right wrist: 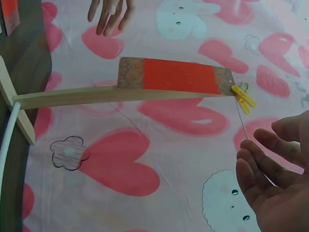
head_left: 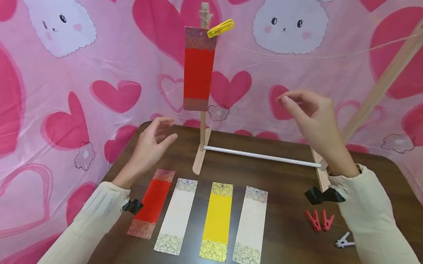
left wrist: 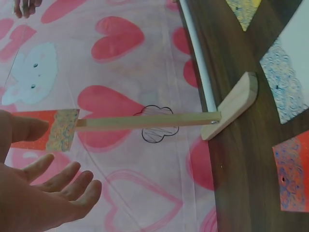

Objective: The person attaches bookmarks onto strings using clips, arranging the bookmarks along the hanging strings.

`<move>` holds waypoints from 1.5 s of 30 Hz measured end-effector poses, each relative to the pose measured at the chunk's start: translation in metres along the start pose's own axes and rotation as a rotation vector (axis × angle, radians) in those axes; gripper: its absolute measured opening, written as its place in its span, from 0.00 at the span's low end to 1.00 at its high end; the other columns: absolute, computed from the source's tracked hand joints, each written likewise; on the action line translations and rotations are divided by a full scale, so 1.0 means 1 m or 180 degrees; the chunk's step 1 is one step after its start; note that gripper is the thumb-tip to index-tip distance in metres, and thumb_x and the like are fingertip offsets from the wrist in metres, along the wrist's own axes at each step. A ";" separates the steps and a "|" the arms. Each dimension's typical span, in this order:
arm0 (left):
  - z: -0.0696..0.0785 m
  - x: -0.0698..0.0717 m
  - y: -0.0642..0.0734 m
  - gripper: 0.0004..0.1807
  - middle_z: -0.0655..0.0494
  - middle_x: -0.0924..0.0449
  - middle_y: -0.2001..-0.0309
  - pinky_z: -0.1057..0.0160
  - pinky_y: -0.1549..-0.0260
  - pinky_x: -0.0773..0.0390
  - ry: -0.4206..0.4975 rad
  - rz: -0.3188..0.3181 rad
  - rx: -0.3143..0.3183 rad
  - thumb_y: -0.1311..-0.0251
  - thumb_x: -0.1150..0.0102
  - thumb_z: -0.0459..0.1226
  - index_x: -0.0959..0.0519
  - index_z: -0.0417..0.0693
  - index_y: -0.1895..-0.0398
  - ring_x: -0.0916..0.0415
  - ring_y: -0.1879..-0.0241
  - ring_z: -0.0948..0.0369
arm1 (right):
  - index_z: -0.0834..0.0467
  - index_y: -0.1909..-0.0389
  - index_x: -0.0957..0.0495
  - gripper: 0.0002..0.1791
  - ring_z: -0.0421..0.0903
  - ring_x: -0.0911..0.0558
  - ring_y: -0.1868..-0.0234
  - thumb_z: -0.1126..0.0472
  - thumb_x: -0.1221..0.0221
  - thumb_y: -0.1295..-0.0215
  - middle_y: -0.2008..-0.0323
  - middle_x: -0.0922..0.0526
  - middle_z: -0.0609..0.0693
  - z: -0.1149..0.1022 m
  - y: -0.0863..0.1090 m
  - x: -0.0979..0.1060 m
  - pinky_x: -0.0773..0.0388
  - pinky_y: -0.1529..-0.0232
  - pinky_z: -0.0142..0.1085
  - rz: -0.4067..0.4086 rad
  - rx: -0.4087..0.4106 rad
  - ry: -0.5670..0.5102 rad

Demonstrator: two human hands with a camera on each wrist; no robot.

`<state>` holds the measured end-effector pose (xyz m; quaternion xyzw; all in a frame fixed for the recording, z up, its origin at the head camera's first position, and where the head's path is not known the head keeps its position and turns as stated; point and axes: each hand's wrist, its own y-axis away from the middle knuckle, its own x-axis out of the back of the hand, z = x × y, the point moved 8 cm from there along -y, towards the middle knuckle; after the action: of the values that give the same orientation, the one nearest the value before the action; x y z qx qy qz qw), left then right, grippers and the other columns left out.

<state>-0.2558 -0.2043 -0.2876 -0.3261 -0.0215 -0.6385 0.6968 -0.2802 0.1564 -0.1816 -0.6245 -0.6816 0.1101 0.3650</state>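
A red card [head_left: 198, 73] with patterned ends hangs at the left wooden post of a stand, held at its top corner by a yellow clothespin [head_left: 220, 28]. My left hand [head_left: 150, 145] is in the air below and left of this card, fingers relaxed and holding nothing. To the right of the card, my right hand [head_left: 310, 116] is raised with loosely bent fingers and nothing between them. In the right wrist view, the thin string [right wrist: 241, 116] runs from the yellow clothespin [right wrist: 243, 99] towards my right fingertips [right wrist: 247, 146].
On the brown table [head_left: 284, 249] lie another red card [head_left: 153, 200], two white cards [head_left: 176, 216] and a yellow card [head_left: 217, 222]. Red clothespins [head_left: 317, 221] and a white one [head_left: 344, 241] lie at the right. A white rod [head_left: 262, 156] joins the stand's feet; the right post [head_left: 389, 77] leans.
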 end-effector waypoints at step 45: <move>-0.037 0.022 0.080 0.23 0.44 0.25 0.44 0.40 0.47 0.26 -0.0789 -0.0244 0.0285 0.39 0.35 0.31 0.29 0.41 0.41 0.28 0.44 0.47 | 0.61 0.44 0.20 0.16 0.36 0.21 0.50 0.71 0.40 0.33 0.50 0.17 0.47 0.056 0.165 0.074 0.27 0.53 0.18 0.0135 -0.0659 0.0723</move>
<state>-0.1937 -0.2442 -0.3412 -0.3701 -0.1483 -0.6179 0.6777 -0.1852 0.2753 -0.2946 -0.6815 -0.6304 -0.0244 0.3710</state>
